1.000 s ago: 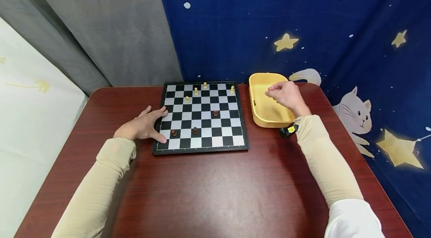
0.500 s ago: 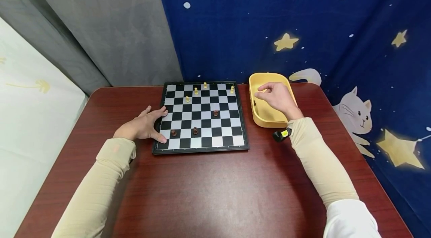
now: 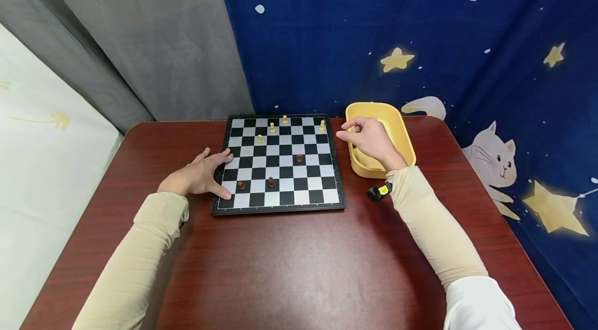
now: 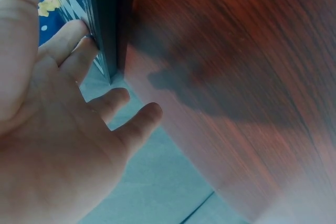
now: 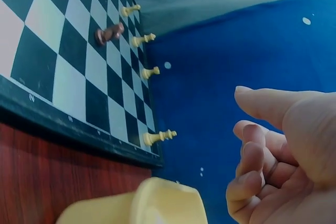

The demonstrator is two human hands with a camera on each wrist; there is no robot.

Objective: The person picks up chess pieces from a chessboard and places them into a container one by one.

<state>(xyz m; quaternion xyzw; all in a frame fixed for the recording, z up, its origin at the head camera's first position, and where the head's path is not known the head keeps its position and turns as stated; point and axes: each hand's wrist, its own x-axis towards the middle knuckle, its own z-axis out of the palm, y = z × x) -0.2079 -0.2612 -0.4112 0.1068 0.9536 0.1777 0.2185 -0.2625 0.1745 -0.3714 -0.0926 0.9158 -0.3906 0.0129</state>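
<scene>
A chessboard (image 3: 280, 210) in a black frame lies on the table. My left hand (image 3: 196, 172) rests at its left edge, thumb on the near left corner and fingers spread along the side; the left wrist view shows the palm and straight fingers beside the black edge. Over the left part of a yellow basket (image 3: 407, 149) is my right hand (image 3: 371, 138), its fingertips pointing at the board. In the right wrist view its thumb and loosely bent fingers are apart, with nothing between them. A brown knight (image 5: 109, 34) stands on the board, the pale king (image 5: 159, 137) near a far corner.
Two more brown pieces, one a dark chess piece (image 3: 271, 182), stand on the near left of the board. Several pale pieces, such as a pale chess piece (image 3: 272, 127), stand towards its far side. A blue curtain (image 3: 327, 34) hangs behind the table (image 3: 289, 267).
My right hand has moved left across the yellow basket, from its right side to its left rim near the board. The left hand and the chess pieces have stayed put.
</scene>
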